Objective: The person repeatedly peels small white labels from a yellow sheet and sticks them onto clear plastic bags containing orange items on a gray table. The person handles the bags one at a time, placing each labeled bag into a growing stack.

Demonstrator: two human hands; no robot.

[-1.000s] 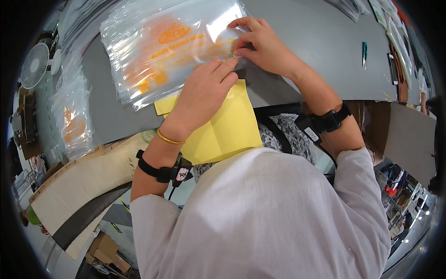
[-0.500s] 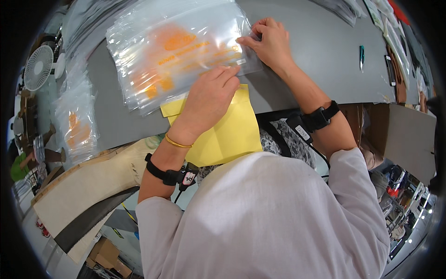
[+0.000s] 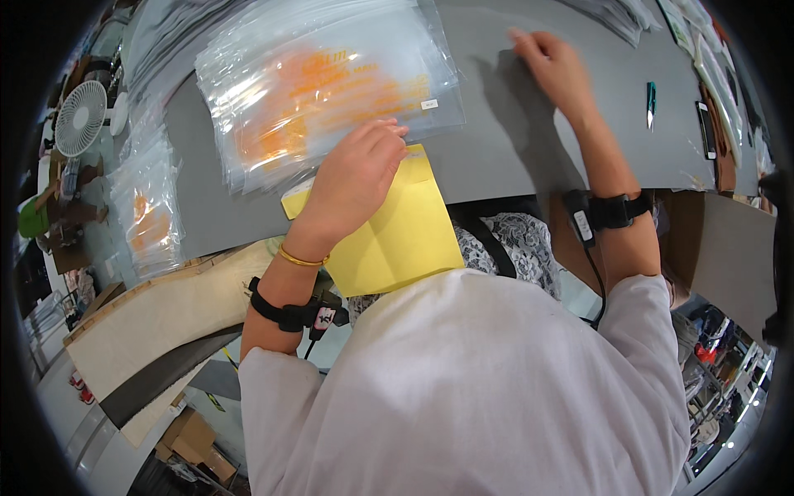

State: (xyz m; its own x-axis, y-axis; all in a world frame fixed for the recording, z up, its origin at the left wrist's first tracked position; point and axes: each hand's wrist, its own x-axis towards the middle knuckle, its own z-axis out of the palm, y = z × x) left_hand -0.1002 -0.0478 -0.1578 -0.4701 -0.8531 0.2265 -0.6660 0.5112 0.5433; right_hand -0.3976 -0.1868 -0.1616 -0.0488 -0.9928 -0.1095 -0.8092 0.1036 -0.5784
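Observation:
Across the upper part of a yellow paper sheet [image 3: 405, 223] lies my left hand [image 3: 356, 178], its fingers bunched together by the sheet's top edge. Its thumb is mostly hidden; the hand appears to grip the sheet there. The sheet hangs over the table edge towards my lap. Just beyond those fingers is a fanned stack of clear plastic bags [image 3: 331, 91] with orange print. A small white label [image 3: 428, 105] sits near the top bag's right corner. My right hand [image 3: 556, 74] is raised over the table, right of the stack, holding nothing, with a finger stretched out.
On the grey table [image 3: 496, 157], a green cutter [image 3: 651, 106] and a dark phone-like object [image 3: 705, 128] lie at the right. More clear bags [image 3: 145, 215] are at the left edge, near a white fan [image 3: 80, 118]. An open cardboard box [image 3: 732, 240] stands at the right.
My right hand has let go of the top bag's right corner and moved right, away from the stack. My left hand has shifted slightly left and stays at the yellow sheet.

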